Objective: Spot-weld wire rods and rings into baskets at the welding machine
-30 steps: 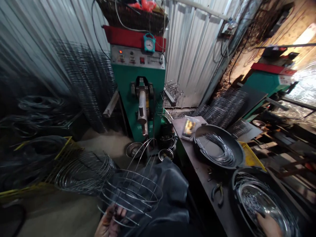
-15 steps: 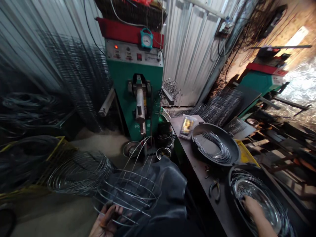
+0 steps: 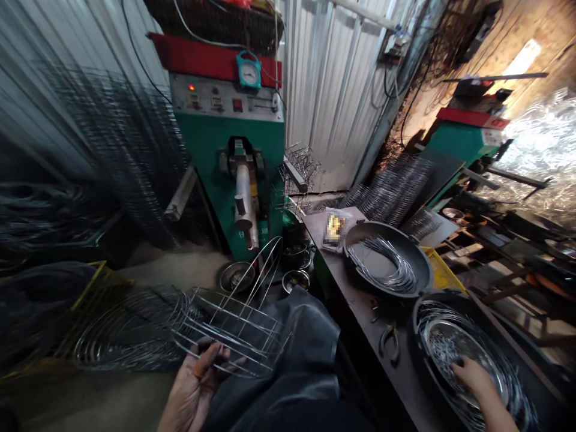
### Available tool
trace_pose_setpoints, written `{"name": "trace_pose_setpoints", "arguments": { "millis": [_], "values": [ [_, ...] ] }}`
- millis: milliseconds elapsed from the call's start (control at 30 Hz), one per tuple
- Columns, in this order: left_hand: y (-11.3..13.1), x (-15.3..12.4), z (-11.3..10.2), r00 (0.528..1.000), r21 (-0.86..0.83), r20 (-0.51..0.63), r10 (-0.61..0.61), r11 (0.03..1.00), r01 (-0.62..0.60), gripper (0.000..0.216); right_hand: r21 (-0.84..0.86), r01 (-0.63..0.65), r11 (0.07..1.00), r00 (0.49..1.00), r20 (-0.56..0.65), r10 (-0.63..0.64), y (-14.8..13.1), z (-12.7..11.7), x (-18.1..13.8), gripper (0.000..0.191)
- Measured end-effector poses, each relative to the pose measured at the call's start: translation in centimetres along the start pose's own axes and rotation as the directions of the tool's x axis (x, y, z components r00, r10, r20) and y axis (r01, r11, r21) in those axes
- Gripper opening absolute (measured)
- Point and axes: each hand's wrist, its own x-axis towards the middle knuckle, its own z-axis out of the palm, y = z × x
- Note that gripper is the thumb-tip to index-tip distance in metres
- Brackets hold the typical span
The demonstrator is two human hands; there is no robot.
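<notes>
My left hand [image 3: 200,375] is closed on the rim of a wire basket [image 3: 243,333], a frame of thin metal rods with a raised loop handle, tilted above my dark apron [image 3: 310,336]. My right hand [image 3: 470,375] reaches into a shiny metal bowl [image 3: 499,372] that holds many small metal pieces [image 3: 443,351]. Its fingertips are bent down at the pieces; whether they pinch one I cannot make out. The bowl sits inside a large black pan [image 3: 416,354], with wire rings [image 3: 522,393] lying around it.
Ahead stands a green welding machine [image 3: 202,138] with a protruding metal arm. On the bench [image 3: 360,312] to my right are pliers [image 3: 389,345] and another black pan [image 3: 348,264] of wire rings. Wire coils [image 3: 126,330] and a yellow crate [image 3: 96,276] lie on the left floor.
The wire basket has tilted in my left hand, so its rings look flatter. My right hand has shifted slightly within the bowl, exposing more small pieces. The whole view has turned slightly right.
</notes>
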Motion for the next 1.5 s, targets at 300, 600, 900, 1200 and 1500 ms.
{"name": "trace_pose_setpoints", "arguments": {
  "millis": [300,600,900,1200,1500],
  "values": [
    [-1.2,1.2,-1.3,0.995,0.017,0.08,0.053,0.998,-0.055,0.04,0.065,0.005,0.998,0.996,-0.094,0.002,-4.3,-3.3,-2.7,0.038],
    [-3.0,1.0,-1.1,0.988,-0.039,0.104,0.114,0.993,-0.11,0.041,0.839,0.52,0.159,0.705,-0.316,-0.635,-32.5,-8.9,-13.6,0.036],
    [-3.2,1.0,-2.2,0.979,-0.037,0.085,0.184,0.983,-0.181,0.048,0.968,0.251,0.002,0.454,-0.116,-0.883,-45.3,-8.7,-19.3,0.03],
    [-3.3,2.4,-3.0,0.974,0.01,0.171,0.149,0.988,-0.153,0.044,0.988,0.14,-0.068,0.426,-0.122,-0.896,-46.1,-7.9,-19.9,0.031],
    [-2.9,2.3,-3.6,0.981,0.046,0.159,0.107,0.992,-0.116,0.041,0.984,0.126,-0.125,0.367,-0.163,-0.916,-46.5,-6.9,-20.5,0.028]
  ]
}}
